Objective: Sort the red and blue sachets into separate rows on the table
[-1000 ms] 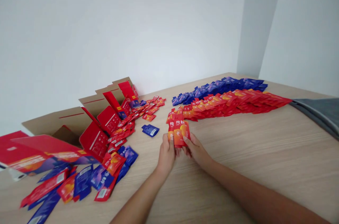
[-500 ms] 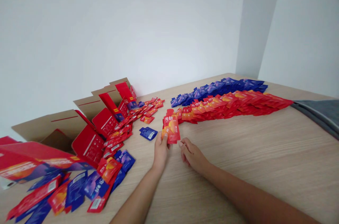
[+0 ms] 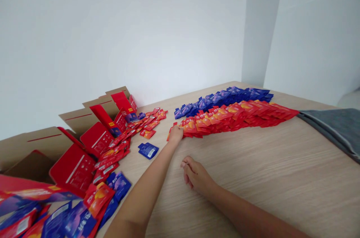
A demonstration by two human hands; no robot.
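Note:
My left hand (image 3: 176, 133) reaches forward and rests on red-orange packets at the near end of a long overlapping row of red packets (image 3: 239, 115) on the wooden table (image 3: 253, 178). Its fingers cover the packets beneath it. A parallel row of blue packets (image 3: 222, 98) lies just behind the red one. My right hand (image 3: 196, 174) lies on the bare table nearer to me, fingers loosely curled, holding nothing.
Open cardboard boxes (image 3: 42, 144) with red inner cartons (image 3: 97, 137) stand at the left. Loose red and blue packets (image 3: 92, 200) spill from them toward me; one blue packet (image 3: 148, 150) lies alone. Grey fabric (image 3: 334, 125) covers the right edge. White walls are behind.
My left hand has carried the red packets forward from in front of me to the near end of the red row. My right hand let go and settled on the table.

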